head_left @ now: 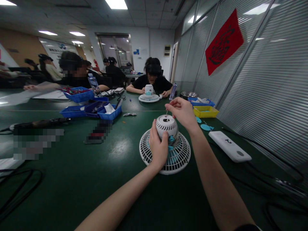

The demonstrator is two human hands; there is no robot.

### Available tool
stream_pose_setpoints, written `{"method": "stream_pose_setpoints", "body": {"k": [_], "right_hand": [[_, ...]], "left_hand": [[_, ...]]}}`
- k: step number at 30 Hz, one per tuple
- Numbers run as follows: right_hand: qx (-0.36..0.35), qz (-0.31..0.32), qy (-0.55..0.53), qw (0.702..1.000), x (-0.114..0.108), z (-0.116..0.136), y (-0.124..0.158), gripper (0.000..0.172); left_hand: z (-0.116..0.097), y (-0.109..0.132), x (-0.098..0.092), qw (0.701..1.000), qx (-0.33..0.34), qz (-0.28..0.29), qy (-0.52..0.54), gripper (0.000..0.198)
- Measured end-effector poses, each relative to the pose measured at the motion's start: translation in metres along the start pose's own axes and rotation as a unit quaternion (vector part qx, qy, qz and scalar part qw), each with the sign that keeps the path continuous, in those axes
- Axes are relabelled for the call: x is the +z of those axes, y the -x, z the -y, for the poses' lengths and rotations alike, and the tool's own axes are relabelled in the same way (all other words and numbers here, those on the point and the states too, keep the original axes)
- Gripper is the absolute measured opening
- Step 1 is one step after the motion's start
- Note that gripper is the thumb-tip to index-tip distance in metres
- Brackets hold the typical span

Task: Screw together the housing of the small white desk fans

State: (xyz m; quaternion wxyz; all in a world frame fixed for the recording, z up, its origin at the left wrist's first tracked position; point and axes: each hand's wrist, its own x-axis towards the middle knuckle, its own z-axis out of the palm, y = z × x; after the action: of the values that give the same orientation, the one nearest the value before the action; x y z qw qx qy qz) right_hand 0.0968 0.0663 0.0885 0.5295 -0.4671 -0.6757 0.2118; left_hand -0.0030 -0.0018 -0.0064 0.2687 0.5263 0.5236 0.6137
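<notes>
A white fan [182, 153] lies face down on the green table, its round grille underneath and its slotted motor housing [167, 125] on top. Light blue parts show between housing and grille. My left hand [158, 147] is wrapped round the left side of the housing, thumb towards me. Above the housing, my right hand [180, 110] pinches a thin metal rod [166, 112], whose lower end is at the dark opening in the top. What kind of tool or part the rod is, I cannot make out; its upper end is hidden by my fingers.
Right of the fan are light blue pieces [205, 127], a white power bank-like block [229, 146], a yellow tray [205, 111] and black cables. Blue bins [113, 113] and a dark electric screwdriver [43, 123] lie left. Across the table, a person [154, 78] sits behind another fan [149, 96].
</notes>
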Motion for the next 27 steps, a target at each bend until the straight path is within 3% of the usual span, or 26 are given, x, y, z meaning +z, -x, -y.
{"method": "stream_pose_setpoints", "body": {"k": [13, 20, 27], "right_hand": [[0.019, 0.010, -0.044, 0.999, 0.0015, 0.0056, 0.0004, 0.011], [0.008, 0.025, -0.036, 0.999, 0.0011, 0.0054, 0.0011, 0.013], [-0.016, -0.003, 0.022, 1.000, -0.0012, 0.0061, 0.0027, 0.014]], "left_hand": [[-0.0002, -0.0004, -0.0001, 1.000, -0.007, 0.003, -0.003, 0.058], [-0.0001, -0.0006, 0.0000, 1.000, -0.004, 0.000, 0.004, 0.057], [0.0025, -0.0006, 0.0011, 1.000, 0.000, -0.001, -0.004, 0.056]]}}
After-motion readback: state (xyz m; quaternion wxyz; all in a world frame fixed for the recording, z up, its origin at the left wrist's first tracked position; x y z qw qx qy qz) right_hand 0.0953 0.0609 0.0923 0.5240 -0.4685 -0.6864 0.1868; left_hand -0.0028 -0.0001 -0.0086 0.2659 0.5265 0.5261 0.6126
